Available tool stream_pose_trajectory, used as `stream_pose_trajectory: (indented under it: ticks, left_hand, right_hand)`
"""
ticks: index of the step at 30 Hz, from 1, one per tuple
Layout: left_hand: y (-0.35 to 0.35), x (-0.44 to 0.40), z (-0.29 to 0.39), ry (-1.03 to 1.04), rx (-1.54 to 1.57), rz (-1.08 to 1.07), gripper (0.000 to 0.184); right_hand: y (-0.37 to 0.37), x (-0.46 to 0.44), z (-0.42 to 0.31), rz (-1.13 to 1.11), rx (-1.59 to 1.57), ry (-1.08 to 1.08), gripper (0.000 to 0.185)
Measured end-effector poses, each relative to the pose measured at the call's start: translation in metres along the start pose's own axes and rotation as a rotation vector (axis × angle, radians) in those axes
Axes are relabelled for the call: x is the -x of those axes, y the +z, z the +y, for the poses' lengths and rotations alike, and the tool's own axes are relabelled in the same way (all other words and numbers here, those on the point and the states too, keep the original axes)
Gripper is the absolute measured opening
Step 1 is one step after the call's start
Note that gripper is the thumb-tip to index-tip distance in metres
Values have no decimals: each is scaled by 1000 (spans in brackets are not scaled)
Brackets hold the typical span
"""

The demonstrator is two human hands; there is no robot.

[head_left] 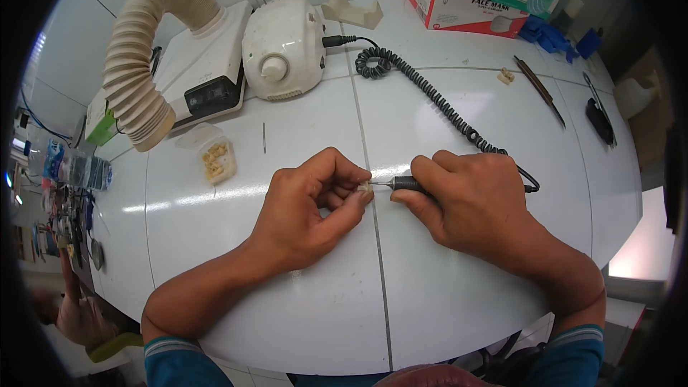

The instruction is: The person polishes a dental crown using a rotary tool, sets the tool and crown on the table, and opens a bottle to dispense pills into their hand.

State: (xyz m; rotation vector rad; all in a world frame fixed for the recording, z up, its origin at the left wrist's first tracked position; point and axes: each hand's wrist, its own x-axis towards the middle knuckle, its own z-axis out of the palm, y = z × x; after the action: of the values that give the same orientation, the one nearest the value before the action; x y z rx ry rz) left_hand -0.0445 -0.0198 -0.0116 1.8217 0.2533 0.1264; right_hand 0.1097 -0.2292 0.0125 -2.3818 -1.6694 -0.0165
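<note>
My left hand (308, 208) pinches a small cream-coloured piece (365, 188), tooth-like, between thumb and fingertips. Most of the piece is hidden by the fingers. My right hand (473, 197) is wrapped round a dark rotary handpiece (406, 183) held level, its thin metal bit pointing left. The bit's tip meets or nearly meets the piece; I cannot tell if they touch. From the handpiece's rear, a black coiled cord (430, 89) runs up to a white control unit (283, 50) with a round knob.
Left of my hands is a clear box (218, 161) of cream pieces, near a loose thin bit (264, 137). A ribbed hose (136, 64) arches at back left. Mask boxes (473, 0) stand at back right, above a brown pointed tool (539, 89). Another person (82, 315) is at far left.
</note>
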Motion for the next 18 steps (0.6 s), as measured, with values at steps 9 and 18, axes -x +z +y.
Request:
stream_pose_trajectory:
  ticks: [9,18]
  left_hand:
    - [0,-1,0,6,25,1,18]
    - [-4,-2,5,-56,-11,-55,18]
  right_hand:
    - [6,2,-3,59,32,9,41]
    - [4,1,-4,61,24,20,41]
